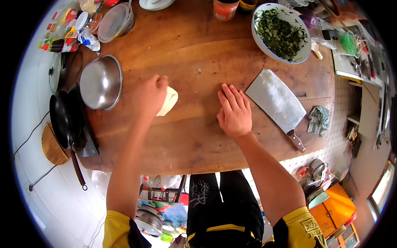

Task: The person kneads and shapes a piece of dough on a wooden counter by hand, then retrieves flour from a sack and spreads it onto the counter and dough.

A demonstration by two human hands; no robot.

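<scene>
A piece of pale dough (168, 101) lies on the wooden table, left of centre. My left hand (153, 96) is closed on its left side, partly covering it, with the fingers curled. My right hand (235, 110) rests flat on the table with its fingers extended and holds nothing. Just right of it lies a wide cleaver (277, 99), its brown handle pointing toward the near right edge. An upturned metal bowl (101, 82) sits to the left of my left hand.
A white bowl of chopped greens (282, 34) stands at the back right. A crumpled cloth (319, 120) lies near the right edge. Bottles (62, 31), a lidded tub (115, 22) and a black pan (64, 120) line the left side. An orange-labelled jar (225, 10) stands at the back.
</scene>
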